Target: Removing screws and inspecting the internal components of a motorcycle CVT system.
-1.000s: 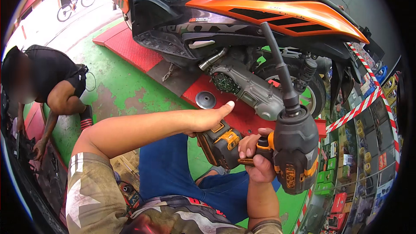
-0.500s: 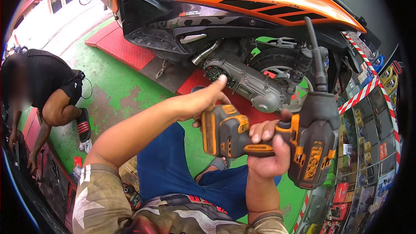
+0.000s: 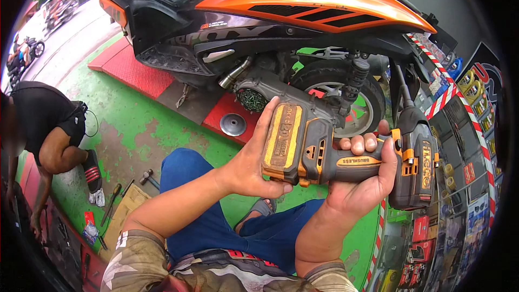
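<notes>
Left hand (image 3: 246, 166) partly hidden; possible riders (image 3: 24, 54) blurred.

Your 8 o'clock: hammer (image 3: 146, 175) on the green floor (image 3: 130, 113), screwdriver (image 3: 115, 190) beside cardboard (image 3: 127, 211); your 9: crouched co-worker (image 3: 46, 111) in black; your 10: motorbikes (image 3: 54, 20) on the street (image 3: 82, 35); your 3: red-white striped edging (image 3: 441, 106), yellow bottles (image 3: 468, 82) beyond; your 4: red box (image 3: 421, 228)

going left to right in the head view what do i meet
Crouching person in a black shirt, hammer with a blue-grey handle, round silver metal disc, yellow-and-black battery block, right hand, black-and-yellow power tool head, yellow plastic bottles.
</notes>
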Available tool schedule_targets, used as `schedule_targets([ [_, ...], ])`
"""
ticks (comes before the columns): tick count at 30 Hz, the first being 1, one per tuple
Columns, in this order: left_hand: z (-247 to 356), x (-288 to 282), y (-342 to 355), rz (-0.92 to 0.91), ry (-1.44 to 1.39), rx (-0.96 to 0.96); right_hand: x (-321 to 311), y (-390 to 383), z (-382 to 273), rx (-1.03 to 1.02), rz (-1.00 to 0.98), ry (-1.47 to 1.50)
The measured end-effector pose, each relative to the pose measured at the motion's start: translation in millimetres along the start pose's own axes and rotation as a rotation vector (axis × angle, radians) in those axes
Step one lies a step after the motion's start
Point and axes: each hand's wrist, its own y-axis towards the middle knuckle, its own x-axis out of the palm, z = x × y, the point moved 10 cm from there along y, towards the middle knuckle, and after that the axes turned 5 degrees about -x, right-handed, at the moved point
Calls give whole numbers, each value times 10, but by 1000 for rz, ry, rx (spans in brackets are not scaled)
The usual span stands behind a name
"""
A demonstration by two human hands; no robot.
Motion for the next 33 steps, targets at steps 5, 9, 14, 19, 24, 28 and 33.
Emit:
schedule_targets([
  [5, -23, 27, 23, 26, 7, 43, -6, -26, -35, -17, 40, 2],
  [9, -7, 12, 52, 0, 51, -28, -19, -4, -61, -12, 45, 13],
  [14, 15, -26, 49, 58, 27, -34, -63, 11, -30, 1, 54, 30],
  [19, 11, -60, 43, 67, -33, -56, -89, 10, 13, -1, 64, 27],
  [24, -81, -33, -27, -44, 203, -65, -98, 0, 35, 30, 53, 26],
  [28, -392, -312, -152, -281, 413, -365, -346, -80, 56, 8, -33, -145],
  [33, -578, -717, -148, -106, -19, -537, -708, -321, 219, 0, -182, -557],
])
